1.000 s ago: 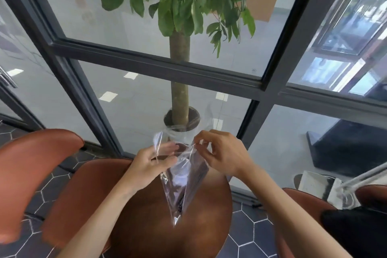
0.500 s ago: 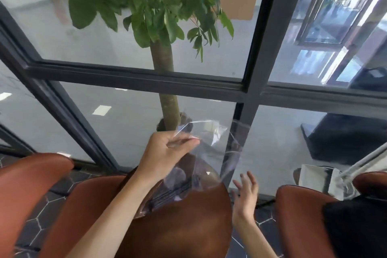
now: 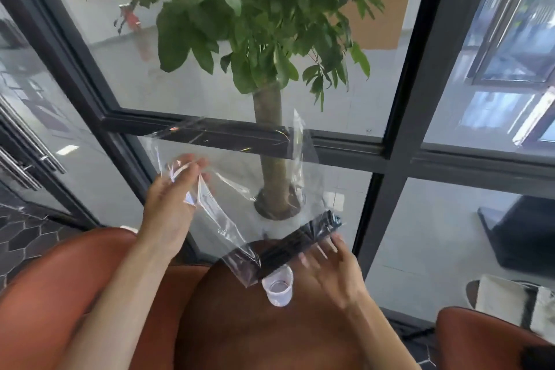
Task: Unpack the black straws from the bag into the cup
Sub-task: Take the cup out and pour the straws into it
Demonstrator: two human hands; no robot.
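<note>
Above one cup (image 3: 277, 287) — left hand (image 3: 171, 204) pinches one bag (image 3: 240, 189); right hand (image 3: 333, 267) spread beside straws (image 3: 303, 237), uncountable.

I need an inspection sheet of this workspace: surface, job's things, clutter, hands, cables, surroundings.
Surface: round brown table, bare wood showing.
Job's things: clear bag held up above the table; black straws bundled inside, tilted; clear cup upright on the table, no straws in it.
Clutter: nothing seen.
Hands: left hand holds the bag's upper edge; right hand open beside the straws, contact unclear.
Cables: nothing seen.
Surroundings: potted tree behind window glass; brown chairs.
</note>
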